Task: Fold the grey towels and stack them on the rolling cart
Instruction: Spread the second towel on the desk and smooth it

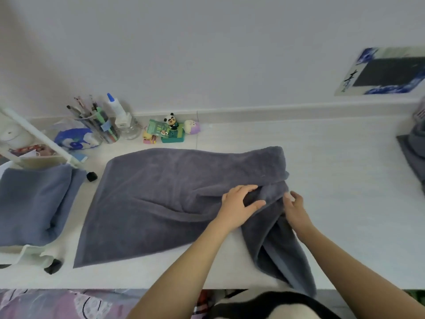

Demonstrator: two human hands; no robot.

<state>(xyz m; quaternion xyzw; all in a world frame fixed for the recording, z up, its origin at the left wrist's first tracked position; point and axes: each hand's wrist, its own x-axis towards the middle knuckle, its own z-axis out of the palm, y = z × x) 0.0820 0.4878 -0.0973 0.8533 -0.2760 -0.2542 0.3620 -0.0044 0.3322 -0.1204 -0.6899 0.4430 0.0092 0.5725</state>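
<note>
Step in hand: you are gathering the right end of the grey towel [174,194] on the white tabletop [340,171], by my reading to start or straighten a fold; it is not yet a tidy rectangle.
Towel: most of it lies spread flat across the middle of the table, with one long ripple through it. Its right end is bunched, and a tail of it hangs over the near edge of the table towards you.
Left hand [239,203]: it rests on the bunched end, thumb apart from the fingers, the fingers curled over a ridge of cloth and gripping it.
Right hand [295,209]: it sits just beside the left, at the towel's right edge. The fingers look loosely curled against the cloth, but I cannot tell whether they truly pinch it.
Doing it well: find the two real corners before you lift, or the fold will run crooked. Bring the hanging tail up onto the table first, then smooth the ripple flat.
Stack: a folded grey towel [34,203] already lies on the rolling cart [30,252] at your left, well apart from your hands.
Risk: the hanging tail may drag the rest off the edge.
</note>
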